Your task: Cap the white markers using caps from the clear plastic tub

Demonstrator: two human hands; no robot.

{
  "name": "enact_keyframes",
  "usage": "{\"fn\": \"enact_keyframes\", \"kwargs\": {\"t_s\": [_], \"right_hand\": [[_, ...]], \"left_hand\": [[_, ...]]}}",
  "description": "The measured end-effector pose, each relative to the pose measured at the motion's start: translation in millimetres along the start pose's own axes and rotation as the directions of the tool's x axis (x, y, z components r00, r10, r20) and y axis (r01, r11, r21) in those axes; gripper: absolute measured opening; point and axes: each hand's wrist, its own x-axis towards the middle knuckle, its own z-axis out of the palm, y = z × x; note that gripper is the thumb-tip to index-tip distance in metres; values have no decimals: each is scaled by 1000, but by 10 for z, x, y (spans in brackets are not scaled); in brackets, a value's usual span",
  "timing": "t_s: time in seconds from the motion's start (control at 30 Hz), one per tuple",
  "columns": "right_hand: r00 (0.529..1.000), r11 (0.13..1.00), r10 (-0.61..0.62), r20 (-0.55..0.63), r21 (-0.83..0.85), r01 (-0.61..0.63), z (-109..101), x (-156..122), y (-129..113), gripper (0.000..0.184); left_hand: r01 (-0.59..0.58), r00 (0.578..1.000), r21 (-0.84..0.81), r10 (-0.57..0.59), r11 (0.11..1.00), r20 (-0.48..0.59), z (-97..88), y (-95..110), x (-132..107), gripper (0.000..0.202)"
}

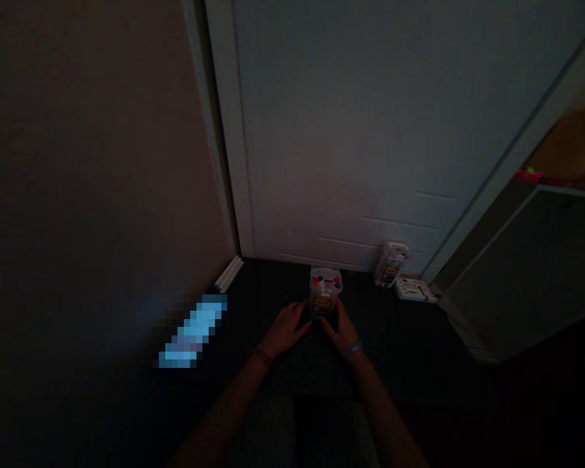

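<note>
A clear plastic container (pixel 325 292) stands upright on the dark table, with red, blue and white round shapes showing at its top and a label with yellow on its front. My left hand (pixel 288 326) is curved around its left side, and my right hand (pixel 340 328) wraps its right side. The thumbs come close together at the lower front. Most of the contents are too dark to make out.
On the dark table (pixel 292 370), white sticks (pixel 229 274) lie at the left beside a blurred bright screen (pixel 194 333). A similar clear box (pixel 390 264) and a flat white case (pixel 415 289) stand at the right. A pale panel (pixel 297 130) rises behind.
</note>
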Motion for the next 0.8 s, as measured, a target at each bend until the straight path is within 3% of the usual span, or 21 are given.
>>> {"fn": "enact_keyframes", "kwargs": {"t_s": [0.13,0.27,0.37,0.5,0.63,0.8], "right_hand": [[1000,1000,12,14,-9,-12,17,5,56,66],[1000,1000,13,18,-22,-12,11,5,91,63],[1000,1000,-23,16,-13,23,-2,-2,106,61],[999,998,-50,0,39,50,-6,-7,120,59],[999,996,-39,-1,76,39,2,-5,116,59],[999,996,-34,-20,81,35,3,-6,96,58]], "left_hand": [[-43,999,-12,43,999,3,-105,-45,-69,51],[17,996,122,-6,992,-86,-437,-284,-53,37],[157,982,298,-118,942,-147,-752,-558,13,26],[373,928,502,-303,781,-219,-1037,-845,78,25],[489,866,589,-440,644,-238,-1099,-989,91,28],[514,846,608,-477,605,-239,-1031,-1076,97,29]]}}
